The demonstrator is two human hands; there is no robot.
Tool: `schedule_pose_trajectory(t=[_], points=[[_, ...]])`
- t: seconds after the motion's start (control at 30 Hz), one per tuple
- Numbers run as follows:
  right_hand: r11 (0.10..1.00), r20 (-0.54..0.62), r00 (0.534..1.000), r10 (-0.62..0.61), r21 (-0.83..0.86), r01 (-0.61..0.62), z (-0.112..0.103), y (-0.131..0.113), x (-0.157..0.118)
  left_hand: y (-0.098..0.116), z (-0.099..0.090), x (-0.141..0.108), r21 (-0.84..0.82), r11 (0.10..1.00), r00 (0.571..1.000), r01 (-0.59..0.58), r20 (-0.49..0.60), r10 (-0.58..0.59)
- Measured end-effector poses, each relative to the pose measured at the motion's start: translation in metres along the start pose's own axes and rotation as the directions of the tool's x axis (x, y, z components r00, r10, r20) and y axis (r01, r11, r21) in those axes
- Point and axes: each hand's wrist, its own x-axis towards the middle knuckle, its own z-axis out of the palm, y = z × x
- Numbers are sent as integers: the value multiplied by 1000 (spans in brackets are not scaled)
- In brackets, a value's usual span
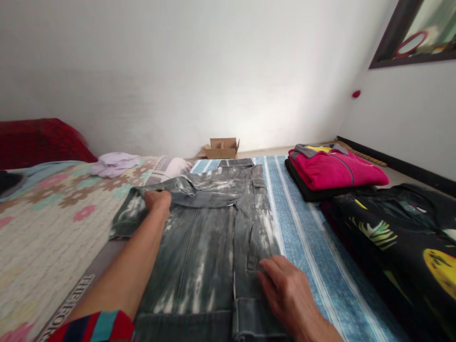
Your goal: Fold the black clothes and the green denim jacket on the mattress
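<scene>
On the blue striped bed cover (306, 228) lie faded grey denim jeans (213, 237). The left hand (157, 200), arm outstretched, has its grip clamped on a folded jeans leg. The right hand (285, 285) rests flat, fingers apart, near a pocket.

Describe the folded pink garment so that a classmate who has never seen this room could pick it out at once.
Start at the blue striped sheet and follow it toward the far right corner. There a pink garment lies folded on top of a black one. It is the only bright pink item, with grey trim, unlike the washed grey jeans beside it.
</scene>
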Motion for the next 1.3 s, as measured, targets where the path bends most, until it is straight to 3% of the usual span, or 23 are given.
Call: schedule_pose_trajectory(t=[0.07, 0.1, 0.17, 0.23, 0.27, 0.3, 0.33, 0.37, 0.43, 0.5, 0.57, 0.7, 0.8, 0.9, 0.97, 1.07, 1.17, 1.3], points=[[998, -5, 999, 35, -45, -35, -4, 12, 4, -1, -1, -29, 128, 992, 993, -17, -117, 32], [997, 9, 999, 41, -59, -40, -6, 15, 8, 0, 1, -46, 186, 981, 990, -55, -119, 79], [998, 76, 997, 5, -70, 1, -9, 17, 19, 6, 9, -86, 388, 894, 973, -224, 31, 230], [991, 186, 979, -87, -81, 104, -12, 14, 34, 14, 22, -128, 358, 854, 917, -377, 277, 289], [984, 242, 963, -119, -97, 147, -14, 12, 41, 19, 30, -147, 278, 863, 866, -421, 407, 292], [978, 284, 951, -122, -126, 163, -15, 10, 48, 23, 38, -164, 180, 900, 804, -396, 542, 245], [975, 306, 948, -91, -168, 148, -15, 8, 53, 27, 46, -179, 98, 951, 742, -292, 651, 161], [971, 307, 951, -37, -216, 107, -15, 7, 57, 31, 54, -190, 52, 990, 692, -132, 719, 54], [956, 269, 959, 89, -292, -7, -13, 6, 61, 38, 67, -203, 29, 980, 630, 195, 762, -148], [945, 241, 955, 170, -314, -89, -10, 7, 62, 43, 75, -205, 17, 907, 591, 420, 753, -288], [940, 238, 940, 243, -298, -168, -6, 8, 62, 46, 79, -200, 7, 851, 554, 525, 757, -347], [895, 212, 878, 429, -228, -383, 2, 10, 68, 46, 82, -188, 30, 796, 442, 605, 819, -367], [849, 201, 828, 523, -208, -486, 6, 15, 78, 41, 85, -184, -19, 758, 371, 652, 880, -298], [823, 233, 794, 561, -264, -503, 8, 20, 87, 34, 87, -182, -61, 729, 307, 682, 928, -210], [828, 273, 787, 554, -284, -484, 6, 24, 92, 31, 87, -181, -48, 727, 298, 685, 929, -220], [850, 305, 797, 521, -270, -452, 2, 24, 96, 33, 84, -180, -22, 745, 302, 666, 922, -243], [871, 275, 833, 480, -266, -414, -4, 19, 97, 38, 85, -179, -6, 798, 265, 602, 945, -192], [879, 209, 872, 443, -290, -377, -9, 10, 100, 39, 97, -177, 13, 837, 144, 546, 984, -108]])
